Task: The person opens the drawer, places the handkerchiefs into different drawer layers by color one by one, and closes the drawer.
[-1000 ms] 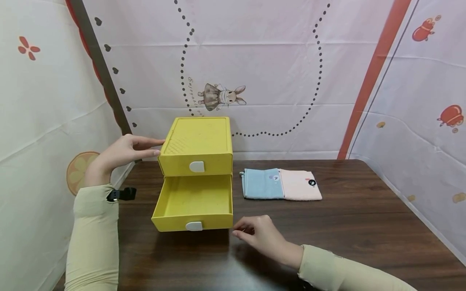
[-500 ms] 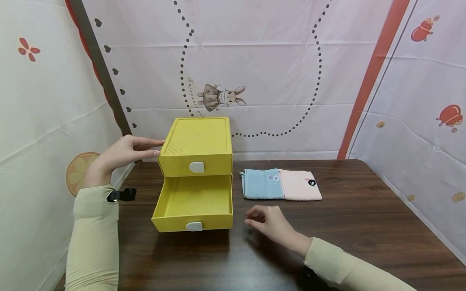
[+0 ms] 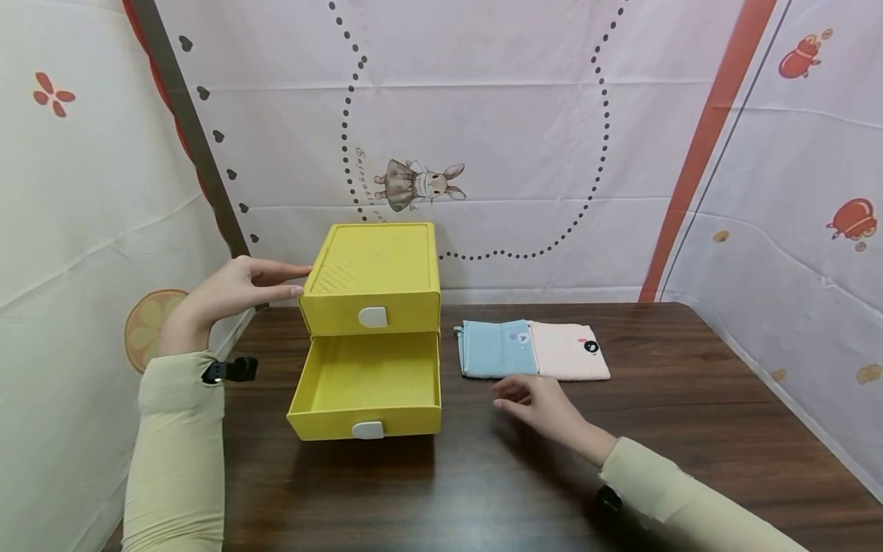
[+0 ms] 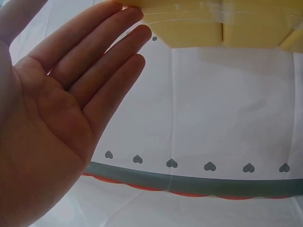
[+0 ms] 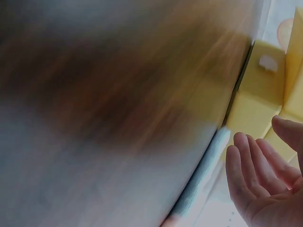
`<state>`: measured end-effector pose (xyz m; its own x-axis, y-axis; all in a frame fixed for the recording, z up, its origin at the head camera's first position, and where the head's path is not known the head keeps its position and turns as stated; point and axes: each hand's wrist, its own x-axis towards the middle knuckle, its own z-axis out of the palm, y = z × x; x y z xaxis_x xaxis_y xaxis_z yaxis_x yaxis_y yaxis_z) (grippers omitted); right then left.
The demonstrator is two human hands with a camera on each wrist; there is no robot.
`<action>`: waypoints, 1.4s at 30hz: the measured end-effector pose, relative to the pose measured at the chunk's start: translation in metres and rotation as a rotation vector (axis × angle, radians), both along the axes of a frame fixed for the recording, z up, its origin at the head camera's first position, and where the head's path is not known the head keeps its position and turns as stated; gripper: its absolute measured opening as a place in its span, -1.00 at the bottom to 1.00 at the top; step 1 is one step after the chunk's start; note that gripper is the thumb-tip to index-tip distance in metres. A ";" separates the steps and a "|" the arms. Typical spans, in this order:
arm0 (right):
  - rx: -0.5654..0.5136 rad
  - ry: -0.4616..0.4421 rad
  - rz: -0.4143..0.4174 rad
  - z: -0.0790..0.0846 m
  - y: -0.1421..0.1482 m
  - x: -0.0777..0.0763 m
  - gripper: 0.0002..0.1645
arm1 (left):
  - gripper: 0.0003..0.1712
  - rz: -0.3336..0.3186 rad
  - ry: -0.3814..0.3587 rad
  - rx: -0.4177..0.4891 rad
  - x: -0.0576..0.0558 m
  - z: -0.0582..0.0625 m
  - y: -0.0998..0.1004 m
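Note:
My left hand (image 3: 237, 287) touches the upper left side of a yellow two-drawer box (image 3: 375, 257) with nearly straight fingers; the left wrist view shows its palm facing the camera. The box's lower drawer (image 3: 366, 376) is pulled out and has nothing in it, while the upper drawer (image 3: 345, 315) is closed. To the right of the box, my right hand (image 3: 541, 406) hovers with relaxed, slightly bent fingers and holds nothing. Its fingertips overlap the near edge of a folded blue towel (image 3: 497, 349) in the head view. A folded pink towel (image 3: 566, 353) lies against the blue one.
The dark wooden table (image 3: 690, 399) carries the box and towels. A printed cloth (image 3: 524, 138) hangs behind and on both sides. White tabs (image 3: 368, 429) serve as drawer pulls.
My right hand has moved away from the front right corner of the lower drawer, rightward and back toward the towels. My left hand and the box have stayed in place.

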<state>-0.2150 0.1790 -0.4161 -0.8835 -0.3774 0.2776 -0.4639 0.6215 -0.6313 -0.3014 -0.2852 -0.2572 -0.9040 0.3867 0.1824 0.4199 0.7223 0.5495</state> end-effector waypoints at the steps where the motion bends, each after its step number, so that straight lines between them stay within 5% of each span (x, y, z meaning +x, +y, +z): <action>1: 0.004 -0.002 -0.008 0.000 0.003 -0.002 -0.70 | -0.49 0.000 -0.002 0.001 0.000 0.000 0.000; 20: 0.104 0.115 -0.232 0.003 0.066 -0.040 -0.72 | -0.48 0.002 -0.007 -0.012 0.000 0.001 0.000; 42: 0.167 0.128 -0.341 0.006 0.129 -0.068 -0.67 | -0.47 0.004 -0.006 -0.013 0.000 0.002 0.000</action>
<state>-0.2825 0.3080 -0.4099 -0.9282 -0.1178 0.3530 -0.2816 0.8426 -0.4591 -0.3011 -0.2848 -0.2554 -0.9069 0.3849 0.1717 0.4131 0.7310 0.5431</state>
